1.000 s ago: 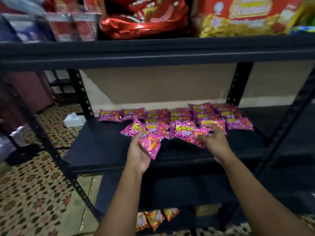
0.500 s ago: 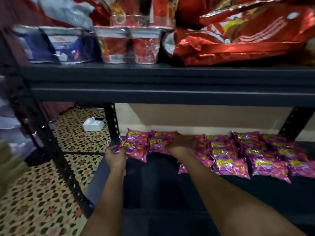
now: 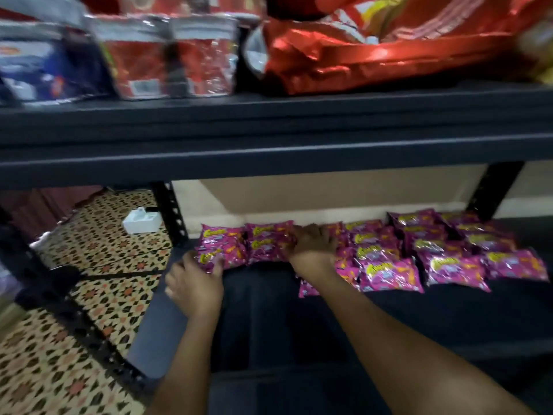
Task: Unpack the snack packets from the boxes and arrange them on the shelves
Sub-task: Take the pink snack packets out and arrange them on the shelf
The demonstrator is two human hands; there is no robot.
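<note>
Now left hand [image 3: 194,283] pinches pink packets [image 3: 223,250] at 9 o'clock; right hand [image 3: 314,242], fingers spread, presses the row. Risk: packets sliding w/ a push.

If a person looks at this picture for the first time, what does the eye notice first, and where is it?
First come the pink snack packets, laid in rows along the back of the dark lower shelf. Both hands are on them: the left hand at the leftmost packets, the right hand further in. Above, a big shiny red bag fills the right side of the upper shelf.
</note>
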